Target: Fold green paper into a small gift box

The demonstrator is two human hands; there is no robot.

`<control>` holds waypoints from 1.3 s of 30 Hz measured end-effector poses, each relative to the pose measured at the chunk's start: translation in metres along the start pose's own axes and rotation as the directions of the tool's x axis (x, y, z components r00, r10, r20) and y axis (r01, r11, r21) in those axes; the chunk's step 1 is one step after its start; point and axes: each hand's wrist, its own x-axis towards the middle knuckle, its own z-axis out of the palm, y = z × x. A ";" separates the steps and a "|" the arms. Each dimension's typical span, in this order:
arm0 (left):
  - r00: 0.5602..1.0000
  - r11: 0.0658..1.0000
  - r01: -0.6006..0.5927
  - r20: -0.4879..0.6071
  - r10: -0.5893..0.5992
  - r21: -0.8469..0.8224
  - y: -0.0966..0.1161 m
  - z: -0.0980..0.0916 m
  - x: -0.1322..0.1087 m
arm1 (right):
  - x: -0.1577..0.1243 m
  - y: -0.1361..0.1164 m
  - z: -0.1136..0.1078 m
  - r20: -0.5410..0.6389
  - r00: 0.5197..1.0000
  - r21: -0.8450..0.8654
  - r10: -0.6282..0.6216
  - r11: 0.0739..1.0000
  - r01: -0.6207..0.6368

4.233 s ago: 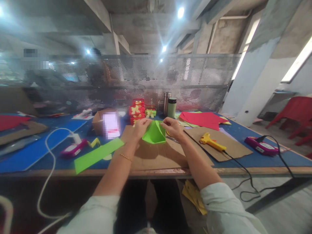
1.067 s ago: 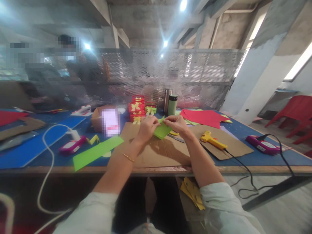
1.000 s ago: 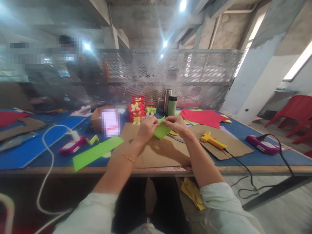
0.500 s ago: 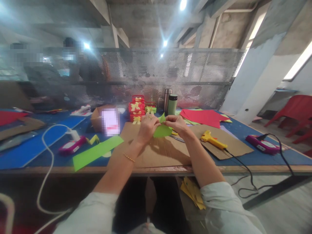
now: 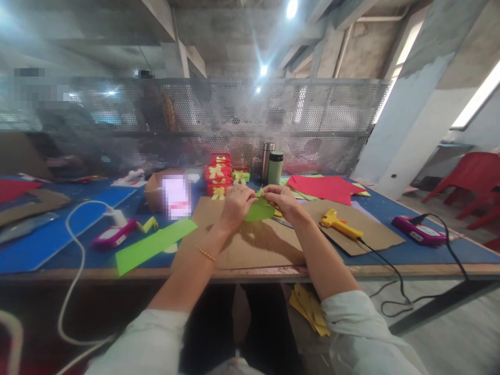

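Note:
A folded piece of green paper [image 5: 259, 210] is held between both hands above a brown cardboard sheet [image 5: 250, 245]. My left hand [image 5: 234, 207] pinches its left side with the fingers closed. On the paper's right upper edge my right hand [image 5: 284, 200] is pinched shut as well. A long green paper strip [image 5: 155, 246] lies flat to the left of the cardboard. Small red gift boxes with yellow bows [image 5: 217, 178] stand just behind my hands.
A yellow glue gun [image 5: 338, 223] with a black cord lies on another cardboard sheet at the right. Two flasks [image 5: 272, 166] stand at the back. Red paper sheets [image 5: 324, 187], pink devices [image 5: 417, 232] [image 5: 113, 235], a white cable and a cardboard box [image 5: 166, 195] surround the blue table top [image 5: 47, 237].
The green paper was a wide open shape held by its top corners; now it is folded smaller and pinched close between both hands, which have drawn together.

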 end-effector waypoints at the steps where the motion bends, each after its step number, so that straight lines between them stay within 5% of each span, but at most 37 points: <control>1: 1.000 1.000 0.001 0.003 -0.001 -0.003 0.000 0.001 0.000 | 0.000 0.001 0.000 0.005 1.000 -0.003 -0.003 1.000 0.003; 12: 1.000 0.999 0.008 -0.021 -0.009 -0.031 0.000 0.002 -0.001 | 0.002 0.002 0.003 -0.075 0.997 0.045 0.009 0.999 -0.006; 26: 0.992 0.981 0.118 -0.028 -0.124 -0.157 0.000 -0.006 0.003 | 0.005 0.013 0.006 -0.020 0.981 -0.054 -0.191 0.980 0.190; 39: 0.986 0.969 0.165 0.001 -0.168 -0.186 -0.002 -0.011 0.006 | 0.004 0.014 0.008 -0.003 0.900 -0.325 -0.437 0.851 0.412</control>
